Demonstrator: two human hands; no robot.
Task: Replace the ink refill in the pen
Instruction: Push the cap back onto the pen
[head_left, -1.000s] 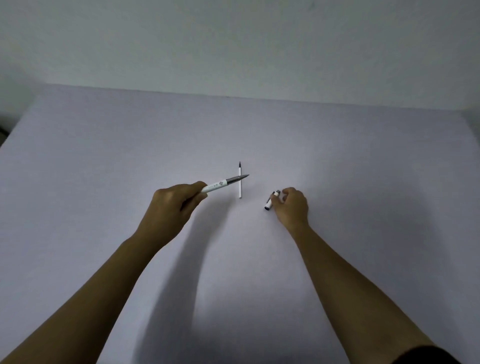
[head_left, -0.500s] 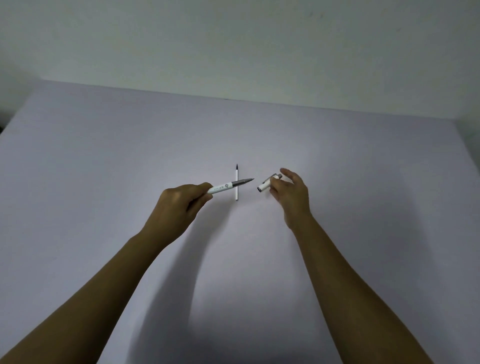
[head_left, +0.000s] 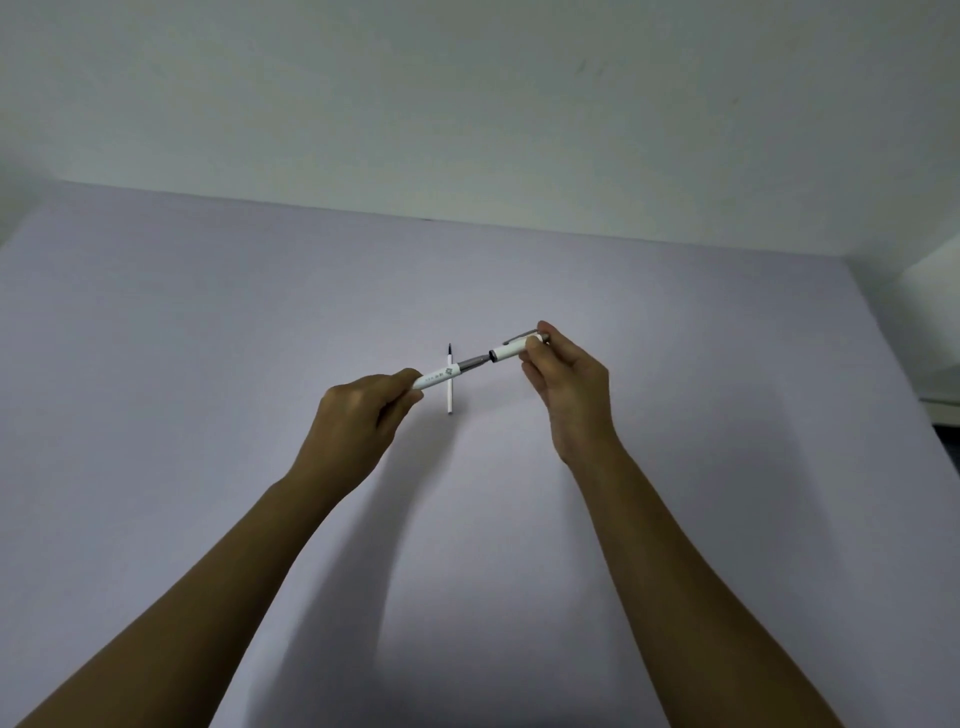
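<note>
A thin refill (head_left: 449, 387) lies on the pale table (head_left: 208, 338).

1. The left hand (head_left: 358, 415) holds the pen barrel (head_left: 439, 375) above the table (head_left: 208, 312).
2. The right hand (head_left: 566, 379) holds the pen cap part (head_left: 511, 351), right of the barrel, end to end with it.
3. The loose refill (head_left: 449, 384) lies on the table behind the barrel.

Above a pale lilac table (head_left: 208, 364) that meets a plain wall (head_left: 467, 104), the left hand (head_left: 358, 421) grips the lower half of a white pen (head_left: 441, 375), whose grey inner part points up and to the right. The right hand (head_left: 569, 384) pinches the pen's upper half (head_left: 511, 349), white with a metal clip, and its open end just meets the grey tip. A thin refill (head_left: 450, 384) lies on the table behind the lower half, its dark tip pointing away from the person.
</note>
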